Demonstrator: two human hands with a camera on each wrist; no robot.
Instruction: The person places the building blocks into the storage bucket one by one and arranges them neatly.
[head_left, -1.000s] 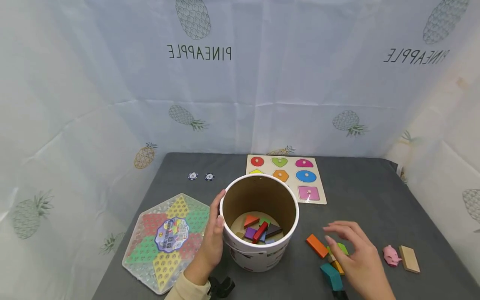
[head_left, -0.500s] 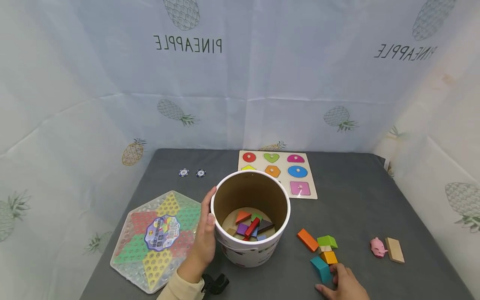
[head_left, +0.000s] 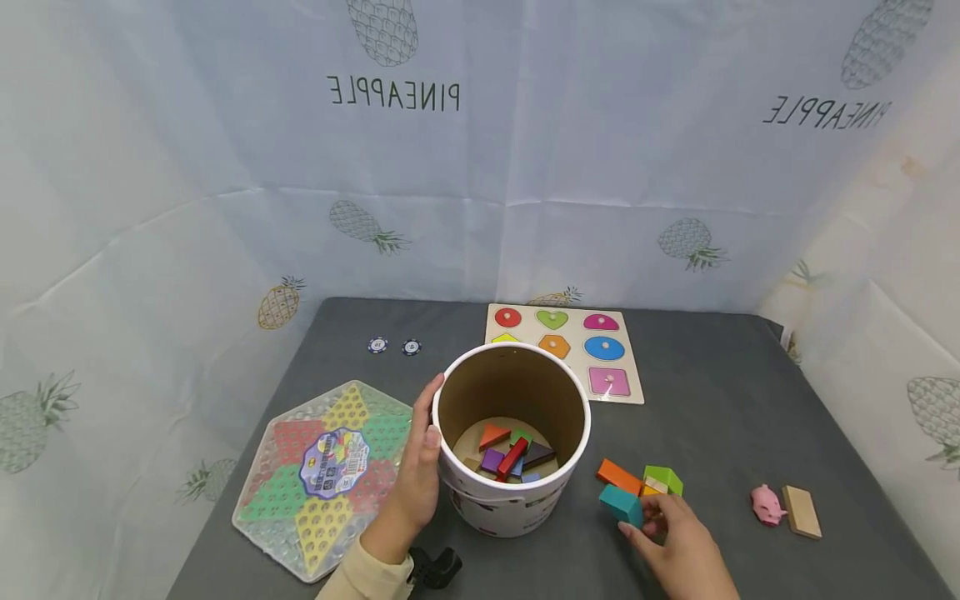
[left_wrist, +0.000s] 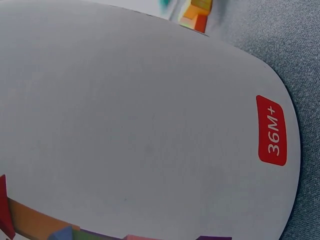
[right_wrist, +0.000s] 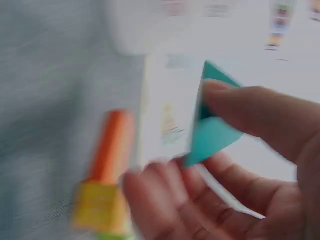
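Observation:
My right hand pinches a teal triangular block between thumb and fingers. In the right wrist view the teal block shows tilted, a little blurred. My left hand rests along the left side of a white bucket, its fingers fairly straight. Inside the bucket lie several coloured blocks, among them a red bar, an orange triangle and a purple block. Just beyond the right hand, an orange block and a green block lie on the table, with a yellow one partly hidden.
A pink pig figure and a plain wooden block sit at the right. Behind the bucket lies a shape puzzle board. On the left are a hexagonal game board and two chips, one of them a dark-edged chip.
My right hand has come down to the blocks, taken hold of the teal block and lifted it a little leftward. The left hand stays at the bucket.

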